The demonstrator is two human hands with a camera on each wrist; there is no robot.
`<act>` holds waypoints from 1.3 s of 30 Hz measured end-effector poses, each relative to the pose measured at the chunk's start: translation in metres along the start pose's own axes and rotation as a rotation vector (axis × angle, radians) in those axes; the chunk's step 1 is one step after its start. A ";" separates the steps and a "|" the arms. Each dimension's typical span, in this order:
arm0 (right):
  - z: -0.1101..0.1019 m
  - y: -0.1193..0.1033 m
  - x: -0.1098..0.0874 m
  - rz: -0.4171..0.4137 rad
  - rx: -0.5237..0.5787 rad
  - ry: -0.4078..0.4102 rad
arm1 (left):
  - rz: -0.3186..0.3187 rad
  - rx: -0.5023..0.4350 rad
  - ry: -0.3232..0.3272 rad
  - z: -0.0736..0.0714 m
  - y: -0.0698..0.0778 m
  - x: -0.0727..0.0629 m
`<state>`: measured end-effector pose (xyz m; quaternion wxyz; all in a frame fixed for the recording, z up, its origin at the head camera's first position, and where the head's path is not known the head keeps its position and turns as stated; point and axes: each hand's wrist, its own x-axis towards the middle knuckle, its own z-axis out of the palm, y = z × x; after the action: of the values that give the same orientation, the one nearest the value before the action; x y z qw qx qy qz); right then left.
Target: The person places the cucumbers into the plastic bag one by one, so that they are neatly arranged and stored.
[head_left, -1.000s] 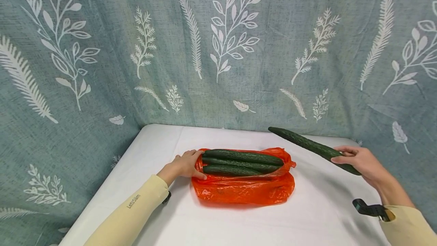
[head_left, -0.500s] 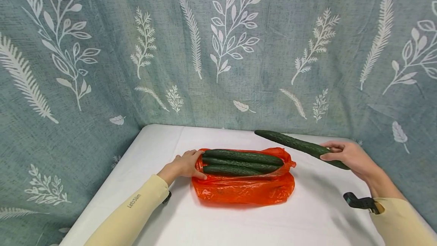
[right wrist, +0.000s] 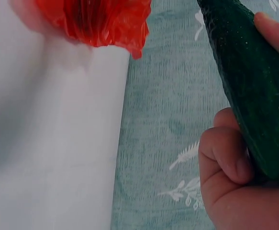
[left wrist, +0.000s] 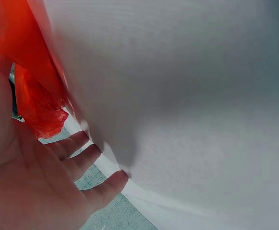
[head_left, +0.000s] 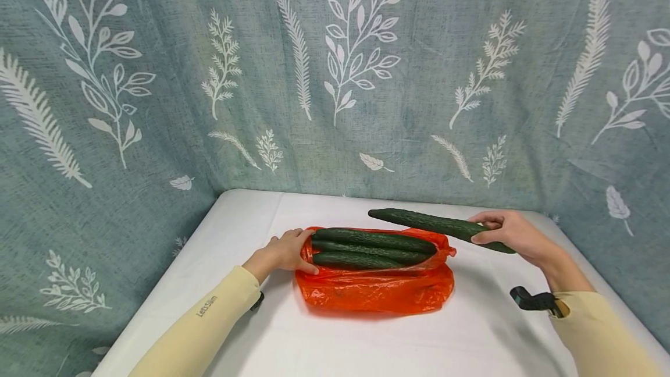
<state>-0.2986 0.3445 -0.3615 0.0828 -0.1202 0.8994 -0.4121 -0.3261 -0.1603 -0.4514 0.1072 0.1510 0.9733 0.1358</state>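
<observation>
On the white table in the head view lies a red plastic bag (head_left: 374,292), with several dark green cucumbers (head_left: 374,249) side by side in its wide mouth. My left hand (head_left: 287,251) holds the bag's left end, thumb over the front rim and forefinger at the back. In the left wrist view its other fingers (left wrist: 103,189) spread loosely beside the red film. My right hand (head_left: 510,234) grips another cucumber (head_left: 424,221) by its right end, thumb on one side and curled fingers on the other. This cucumber is raised and slanted, its far part overlapping the bag's back right corner.
The white-covered table (head_left: 408,345) spreads around the bag. A grey-green curtain (head_left: 335,150) with white leaf prints rises behind it and along both sides. A dark band (head_left: 539,301) sits on the right wrist.
My right hand has moved left with the cucumber, bringing it from right of the bag to its back right corner and tilting it flatter. My left hand and the bag have stayed put.
</observation>
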 end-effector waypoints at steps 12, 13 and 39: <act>0.018 -0.015 0.023 -0.060 0.014 -0.077 | -0.003 0.000 0.003 0.000 -0.001 0.001; 0.020 -0.017 0.025 -0.058 0.024 -0.085 | -0.002 -0.001 0.003 0.000 -0.001 0.001; 0.070 -0.042 0.067 -0.147 0.057 -0.218 | 0.000 0.003 -0.004 0.000 -0.003 0.003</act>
<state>-0.3395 0.2478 -0.3781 0.1529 -0.2272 0.8618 -0.4269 -0.3293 -0.1619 -0.4529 0.1090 0.1514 0.9733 0.1339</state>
